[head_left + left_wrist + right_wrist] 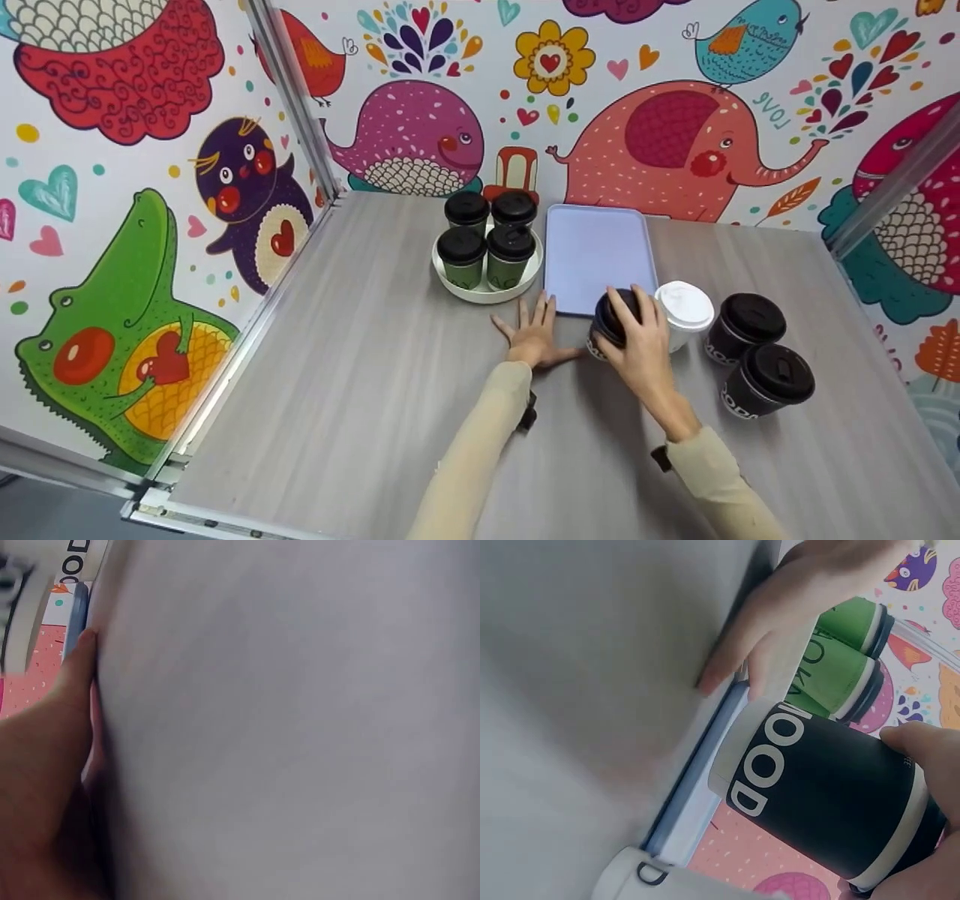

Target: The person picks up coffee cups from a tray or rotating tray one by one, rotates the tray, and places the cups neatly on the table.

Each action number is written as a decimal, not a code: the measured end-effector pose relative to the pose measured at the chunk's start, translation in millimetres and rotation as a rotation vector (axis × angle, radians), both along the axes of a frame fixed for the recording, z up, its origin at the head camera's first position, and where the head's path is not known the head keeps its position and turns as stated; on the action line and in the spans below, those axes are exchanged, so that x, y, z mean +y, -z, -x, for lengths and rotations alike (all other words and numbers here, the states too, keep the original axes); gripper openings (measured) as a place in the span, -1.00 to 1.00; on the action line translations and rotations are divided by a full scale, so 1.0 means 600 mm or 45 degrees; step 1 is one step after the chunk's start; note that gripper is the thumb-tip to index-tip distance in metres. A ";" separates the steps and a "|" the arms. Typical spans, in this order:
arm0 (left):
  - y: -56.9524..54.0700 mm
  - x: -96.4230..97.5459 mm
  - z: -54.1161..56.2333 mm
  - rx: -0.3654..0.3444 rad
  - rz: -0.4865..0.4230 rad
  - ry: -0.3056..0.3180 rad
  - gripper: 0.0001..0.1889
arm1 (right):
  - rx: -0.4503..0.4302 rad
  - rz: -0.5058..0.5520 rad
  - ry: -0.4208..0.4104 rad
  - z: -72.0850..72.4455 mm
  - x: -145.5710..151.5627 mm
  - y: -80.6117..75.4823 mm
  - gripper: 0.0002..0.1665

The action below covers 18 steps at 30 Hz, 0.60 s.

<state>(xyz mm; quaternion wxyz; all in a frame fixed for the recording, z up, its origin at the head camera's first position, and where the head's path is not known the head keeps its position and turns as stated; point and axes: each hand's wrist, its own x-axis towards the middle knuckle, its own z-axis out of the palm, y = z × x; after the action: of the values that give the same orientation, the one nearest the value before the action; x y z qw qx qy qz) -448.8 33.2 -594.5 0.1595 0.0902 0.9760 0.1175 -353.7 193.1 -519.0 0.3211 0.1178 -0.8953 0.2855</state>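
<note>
R hand [641, 345] grips black cup [825, 791] (fingers curled round its top) by near edge of blue tray [600, 255], just beside white cup [684, 306]; L hand [535, 337] has grip spread wide on tabletop [337, 375], nothing held, nr white bowl [487, 296] w/ 4 green cups [461, 274]

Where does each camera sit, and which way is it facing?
Head: on the person's head, facing forward and down at the table and wall; the left hand, right hand and sleeves show.
Left wrist: on that wrist, facing mostly bare table up close; part of the left hand shows at the left edge.
Right wrist: on that wrist, facing the black cup the right hand grips; both hands partly show.
Shared: head and right wrist both show that cup, the tray and green cups.
</note>
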 end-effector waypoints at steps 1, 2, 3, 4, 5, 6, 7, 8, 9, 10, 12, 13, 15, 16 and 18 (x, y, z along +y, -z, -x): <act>0.000 0.000 0.000 -0.006 0.000 0.001 0.34 | 0.007 0.005 0.005 -0.009 0.005 0.003 -0.14; 0.000 0.000 0.000 -0.008 -0.006 0.001 0.36 | 0.010 0.009 0.011 -0.018 0.011 0.006 -0.14; 0.000 -0.001 -0.001 -0.007 -0.018 -0.003 0.37 | 0.012 0.008 0.018 -0.027 0.017 0.009 -0.12; 0.001 -0.002 -0.001 -0.007 -0.025 -0.003 0.38 | 0.013 0.008 0.027 -0.035 0.023 0.011 -0.12; 0.001 -0.002 0.000 -0.003 -0.031 -0.007 0.38 | 0.014 0.008 0.035 -0.042 0.029 0.013 -0.11; 0.002 -0.003 -0.001 -0.002 -0.038 -0.008 0.38 | 0.014 0.005 0.045 -0.049 0.034 0.015 -0.11; 0.002 -0.004 -0.001 0.002 -0.045 -0.012 0.37 | 0.013 0.002 0.056 -0.055 0.040 0.018 -0.10; 0.001 -0.004 -0.002 0.005 -0.051 -0.014 0.37 | 0.014 0.000 0.067 -0.061 0.046 0.020 -0.10; 0.001 -0.005 -0.002 0.008 -0.054 -0.016 0.37 | 0.016 -0.005 0.079 -0.067 0.051 0.022 -0.11; 0.000 -0.005 -0.003 0.006 -0.053 -0.013 0.36 | 0.019 -0.010 0.089 -0.071 0.056 0.023 -0.11; -0.002 -0.005 -0.005 0.009 -0.059 -0.010 0.36 | 0.019 -0.023 0.111 -0.080 0.066 0.027 -0.12; -0.004 -0.006 -0.006 0.009 -0.060 -0.007 0.36 | 0.016 -0.027 0.123 -0.084 0.070 0.028 -0.12; -0.007 -0.006 -0.009 0.019 -0.069 -0.005 0.35 | 0.004 -0.035 0.140 -0.090 0.079 0.030 -0.12; -0.008 -0.006 -0.010 0.019 -0.072 -0.002 0.35 | -0.002 -0.041 0.152 -0.093 0.083 0.031 -0.12; -0.011 -0.005 -0.011 0.017 -0.076 0.004 0.35 | -0.016 -0.050 0.176 -0.097 0.091 0.033 -0.11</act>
<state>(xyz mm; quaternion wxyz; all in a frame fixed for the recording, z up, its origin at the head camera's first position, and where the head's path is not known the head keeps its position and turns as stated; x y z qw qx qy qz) -442.1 29.9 -588.2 0.1503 0.0971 0.9730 0.1459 -295.4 247.6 -538.9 0.3321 0.0602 -0.9086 0.2459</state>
